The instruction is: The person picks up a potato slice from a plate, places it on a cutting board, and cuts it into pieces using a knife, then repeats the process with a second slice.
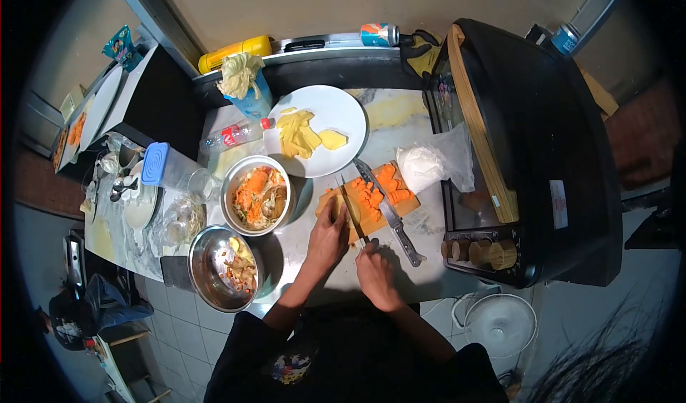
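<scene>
My left hand (327,240) presses its curled fingers on a pale yellow vegetable piece (337,209) at the left of an orange cutting board (408,206); the fingers partly hide it. In my right hand (377,277) is the handle of a kitchen knife (353,210), its blade beside the left fingertips, pointing away from me. A second knife (392,219) lies slanted across the board among chopped carrot pieces (369,198). Beyond the board, a white plate (345,110) bears pale yellow slices (298,134).
Left of the board stand a white pot (229,218) of shredded food with a ladle and a steel bowl (205,267) of chopped pieces. A bag of white powder (420,167) sits beside a black oven (543,153) at right. A plastic bottle (236,136) lies behind.
</scene>
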Demonstrator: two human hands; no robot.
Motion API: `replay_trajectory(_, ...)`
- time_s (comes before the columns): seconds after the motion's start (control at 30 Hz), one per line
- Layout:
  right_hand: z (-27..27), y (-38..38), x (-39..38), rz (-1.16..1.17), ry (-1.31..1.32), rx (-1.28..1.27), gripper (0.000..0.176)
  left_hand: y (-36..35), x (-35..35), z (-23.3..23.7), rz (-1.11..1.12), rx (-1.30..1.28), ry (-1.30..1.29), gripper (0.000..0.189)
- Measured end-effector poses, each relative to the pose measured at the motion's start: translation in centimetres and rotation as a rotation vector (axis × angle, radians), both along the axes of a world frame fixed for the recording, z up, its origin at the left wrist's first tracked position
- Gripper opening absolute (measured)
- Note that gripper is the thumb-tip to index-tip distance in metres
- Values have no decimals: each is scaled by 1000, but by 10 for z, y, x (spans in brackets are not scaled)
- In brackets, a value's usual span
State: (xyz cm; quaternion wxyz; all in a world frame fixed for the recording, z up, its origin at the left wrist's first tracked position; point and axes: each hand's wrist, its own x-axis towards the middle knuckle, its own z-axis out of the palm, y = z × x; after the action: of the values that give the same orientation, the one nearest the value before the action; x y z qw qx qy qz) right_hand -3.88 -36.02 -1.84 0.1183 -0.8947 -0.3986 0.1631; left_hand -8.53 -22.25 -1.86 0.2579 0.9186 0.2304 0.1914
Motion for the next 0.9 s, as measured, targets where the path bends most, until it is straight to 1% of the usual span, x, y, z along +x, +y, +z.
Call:
replay_trajectory(0.23, 4, 3, -1, 14, -5, 11, 21, 2, 0, -4, -10, -27, -15, 52)
replay_trajectory(0.3, 12, 5, 1, 35, 11, -35, 12, 0, 0, -2, 5, -36, -2, 52)
replay_trajectory(0.33, 11, 5, 1, 35, 11, -37, 12, 0, 0, -2, 5, -37, -2, 52)
replay_trajectory(0.4, 7, 4, 0, -12, 93, 6, 19, 1, -1, -2, -3, -31, -11, 51)
replay_trajectory(0.6, 3, 4, 1, -4, 119, -21, 20, 0, -1, -4, 0, -49, -32, 48)
replay_trajectory(0.73, 6, 5, 1, 6, 90, -24, 20, 1, -1, -4, -4, -50, -26, 47)
replay_trajectory(0.8, 5, 5, 0, -3, 106, -15, 19, 0, -2, -2, -9, 26, -11, 46)
replay_trajectory(0.9, 8, 6, 1, -17, 130, -44, 19, 0, -1, -5, -2, -11, -35, 44)
